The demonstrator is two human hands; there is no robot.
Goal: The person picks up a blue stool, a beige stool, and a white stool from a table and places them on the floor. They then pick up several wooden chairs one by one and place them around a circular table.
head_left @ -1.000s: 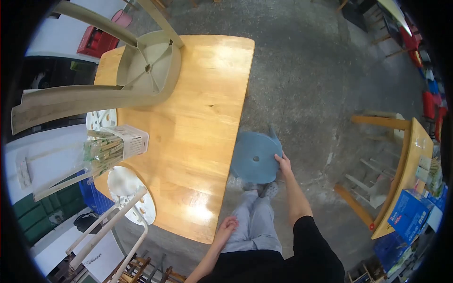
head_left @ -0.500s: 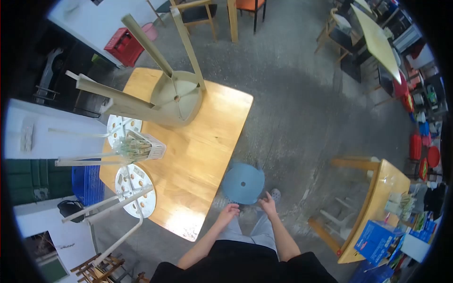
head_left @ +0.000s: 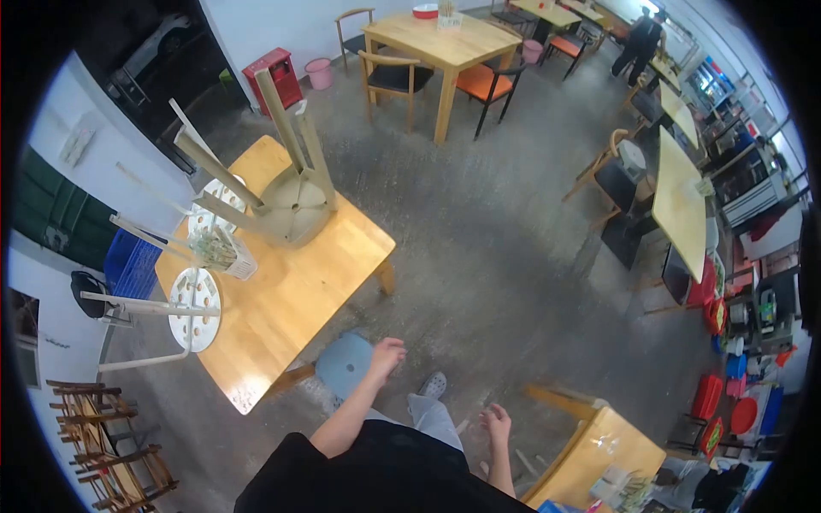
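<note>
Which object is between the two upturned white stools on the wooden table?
In the head view, a white basket, apparently of chopsticks, sits between the farther white stool and the nearer white stool.

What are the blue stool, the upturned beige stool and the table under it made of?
Blue stool: probably plastic, smooth, evenly coloured. Beige stool: likely dull plastic, its ribbed underside looking moulded. Table: apparently varnished wood, honey-coloured, with glare at one corner.
</note>
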